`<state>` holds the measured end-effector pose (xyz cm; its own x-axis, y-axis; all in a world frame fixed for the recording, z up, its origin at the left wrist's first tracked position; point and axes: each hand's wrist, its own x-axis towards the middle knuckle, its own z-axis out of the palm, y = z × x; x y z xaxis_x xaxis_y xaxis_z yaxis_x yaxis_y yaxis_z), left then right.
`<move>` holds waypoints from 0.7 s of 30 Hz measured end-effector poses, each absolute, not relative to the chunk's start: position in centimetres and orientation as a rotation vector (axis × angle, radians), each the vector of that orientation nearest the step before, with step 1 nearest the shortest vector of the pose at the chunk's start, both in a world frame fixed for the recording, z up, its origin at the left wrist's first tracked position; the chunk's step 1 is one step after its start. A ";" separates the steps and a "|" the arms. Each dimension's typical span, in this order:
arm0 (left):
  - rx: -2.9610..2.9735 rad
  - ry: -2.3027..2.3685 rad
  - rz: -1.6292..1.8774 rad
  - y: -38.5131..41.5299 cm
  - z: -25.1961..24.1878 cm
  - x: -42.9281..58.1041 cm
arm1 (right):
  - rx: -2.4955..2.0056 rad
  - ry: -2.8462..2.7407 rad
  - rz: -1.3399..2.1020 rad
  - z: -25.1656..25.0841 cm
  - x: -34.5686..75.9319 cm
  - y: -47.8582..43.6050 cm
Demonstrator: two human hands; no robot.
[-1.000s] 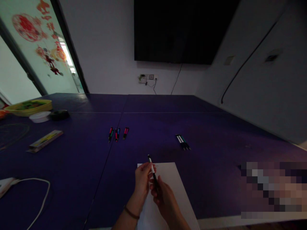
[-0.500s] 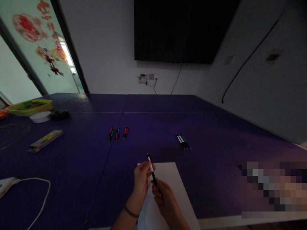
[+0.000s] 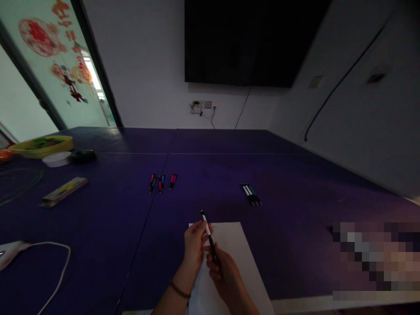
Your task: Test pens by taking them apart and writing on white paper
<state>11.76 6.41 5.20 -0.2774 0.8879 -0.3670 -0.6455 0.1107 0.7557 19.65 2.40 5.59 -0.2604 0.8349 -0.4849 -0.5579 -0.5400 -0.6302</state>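
A pen (image 3: 209, 232) with a white barrel, a black top and a black lower part is held slanted above a sheet of white paper (image 3: 243, 262). My left hand (image 3: 195, 240) is closed on its white upper part, thumb on the barrel. Lower down, my right hand (image 3: 223, 267) is wrapped round the black end, so the tip is hidden by its fingers. Beyond the paper to the right, white pens (image 3: 248, 190) and a teal pen (image 3: 253, 192) lie side by side. Red pens (image 3: 159, 183) and others in blue and green lie in small groups to the left.
On the left of the purple table (image 3: 108, 218) are a long box (image 3: 64, 192), a yellow basket (image 3: 39, 148), a white round lid (image 3: 56, 159) and a white cable (image 3: 65, 262). A pixelated patch (image 3: 377, 258) covers the right front. Behind stands a wall with a black screen (image 3: 252, 43).
My right hand has shifted slightly left and up along the lower part of the pen. My left hand and the pen stay almost where they were.
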 end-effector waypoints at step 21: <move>0.181 0.989 1.617 7.4 4.6 11.1 | -1.059 -0.521 1.820 5.0 20.1 1.9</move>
